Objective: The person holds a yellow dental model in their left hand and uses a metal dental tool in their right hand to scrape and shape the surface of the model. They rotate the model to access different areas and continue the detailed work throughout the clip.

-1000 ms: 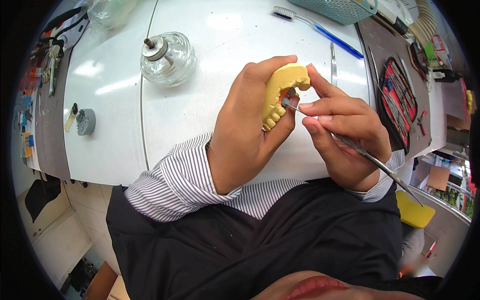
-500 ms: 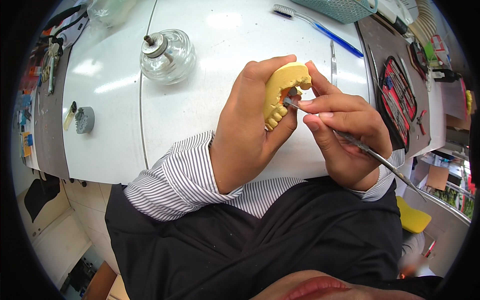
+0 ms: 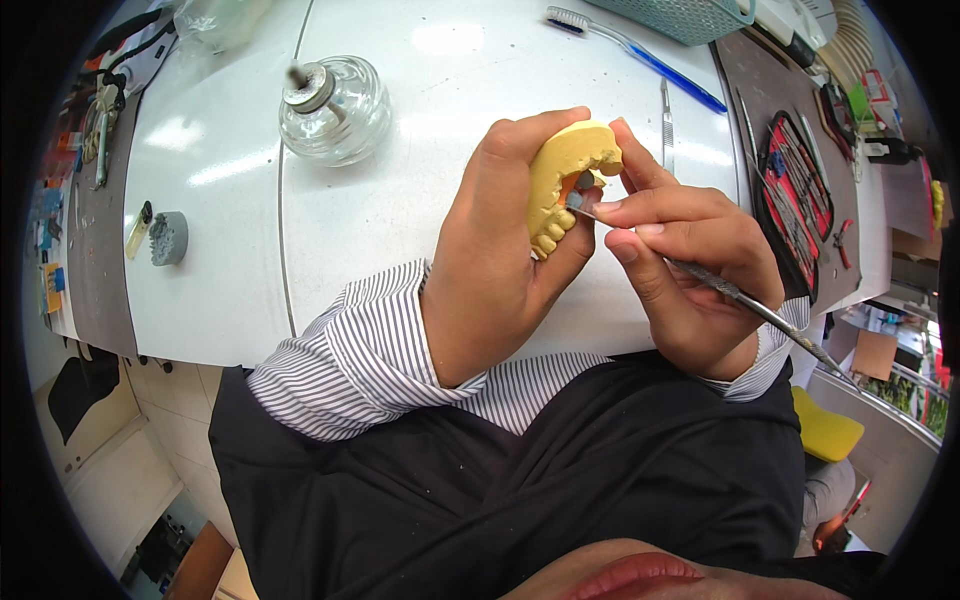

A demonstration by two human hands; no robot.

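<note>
Above the table's near edge, my left hand (image 3: 500, 225) is closed round a yellow plaster dental model (image 3: 565, 160), thumb over its outer rim. Teeth show along the model's lower end, and small grey tooth-shaped pieces (image 3: 575, 199) sit in its gap beside a patch of orange. Held like a pen, a thin metal dental carver (image 3: 730, 290) is pinched in the fingers of my right hand (image 3: 700, 260). The carver's tip is at the lower grey piece; whether it touches is too small to tell. Its handle slants down to the right, past my palm.
A glass spirit burner (image 3: 335, 112) stands at the upper left, beyond a grey toothed block (image 3: 169, 238) and a lighter (image 3: 140, 230). Far right lie a blue toothbrush (image 3: 650, 62), a scalpel handle (image 3: 667, 125) and an unfolded tool case (image 3: 795, 195). A teal basket (image 3: 690, 20) is behind.
The carver's tip has shifted slightly down and left at the grey piece, and its handle end has swung a little to the right. The model has barely moved.
</note>
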